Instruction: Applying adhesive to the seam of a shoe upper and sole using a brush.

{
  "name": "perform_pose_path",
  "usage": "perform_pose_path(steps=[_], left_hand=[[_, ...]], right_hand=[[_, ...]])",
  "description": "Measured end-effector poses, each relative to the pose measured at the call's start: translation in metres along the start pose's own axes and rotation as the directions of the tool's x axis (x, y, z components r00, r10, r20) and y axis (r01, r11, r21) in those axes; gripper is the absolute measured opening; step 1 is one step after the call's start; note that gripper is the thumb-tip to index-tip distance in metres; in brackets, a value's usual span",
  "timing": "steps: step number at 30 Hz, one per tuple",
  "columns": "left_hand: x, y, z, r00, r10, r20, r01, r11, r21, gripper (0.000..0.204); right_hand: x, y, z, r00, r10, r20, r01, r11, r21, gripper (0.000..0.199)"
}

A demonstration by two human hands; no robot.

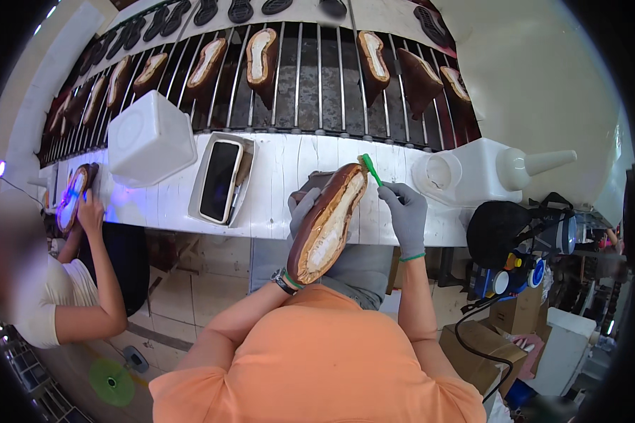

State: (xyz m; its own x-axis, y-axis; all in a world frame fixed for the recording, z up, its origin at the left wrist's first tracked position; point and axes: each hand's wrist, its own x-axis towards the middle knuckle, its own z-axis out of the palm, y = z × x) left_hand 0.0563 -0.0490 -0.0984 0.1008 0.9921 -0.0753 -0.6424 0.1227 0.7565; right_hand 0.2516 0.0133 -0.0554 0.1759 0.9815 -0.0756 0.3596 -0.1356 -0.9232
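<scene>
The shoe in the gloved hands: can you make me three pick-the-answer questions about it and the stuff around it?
1. Where is the phone?
A. in a tray on the white bench
B. on the floor
C. on the rack of bars

2. What colour is the brush?
A. red
B. green
C. black

3. How is the shoe held?
A. lying flat on the bench
B. hanging from a bar
C. lifted in the left hand, bottom side facing up

Answers: 1 A, the phone lies in a shallow tray on the bench. 2 B, the brush in the right hand is green. 3 C, the left hand grips the shoe from behind, its pale underside facing up.
</scene>
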Motion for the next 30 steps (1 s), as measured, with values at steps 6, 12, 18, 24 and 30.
perform_pose_path(steps=[6, 12, 18, 24, 30], left_hand=[[-0.006, -0.013, 0.003, 0.914, 0.388, 0.121, -0.392, 0.764, 0.513, 0.075], [-0.006, -0.016, -0.010, 0.977, 0.209, 0.034, -0.196, 0.831, 0.520, 0.083], [-0.001, 0.009, 0.006, 0.964, 0.225, 0.142, -0.264, 0.872, 0.413, 0.074], [-0.007, 0.009, 0.005, 0.962, 0.214, 0.170, -0.270, 0.837, 0.475, 0.073], [-0.004, 0.044, 0.020, 0.888, 0.366, 0.279, -0.440, 0.497, 0.748, 0.071]], right_hand=[[-0.020, -0.018, -0.015, 0.979, 0.071, 0.191, -0.069, 0.997, -0.022, 0.020], [-0.053, -0.048, -0.019, 0.935, 0.169, 0.311, -0.196, 0.979, 0.058, 0.016], [-0.075, -0.063, -0.020, 0.945, 0.092, 0.315, -0.112, 0.993, 0.045, 0.013], [-0.094, -0.090, -0.020, 0.935, -0.106, 0.339, 0.126, 0.991, -0.035, 0.016], [-0.100, -0.107, -0.019, 0.893, -0.284, 0.349, 0.312, 0.950, -0.027, 0.019]])
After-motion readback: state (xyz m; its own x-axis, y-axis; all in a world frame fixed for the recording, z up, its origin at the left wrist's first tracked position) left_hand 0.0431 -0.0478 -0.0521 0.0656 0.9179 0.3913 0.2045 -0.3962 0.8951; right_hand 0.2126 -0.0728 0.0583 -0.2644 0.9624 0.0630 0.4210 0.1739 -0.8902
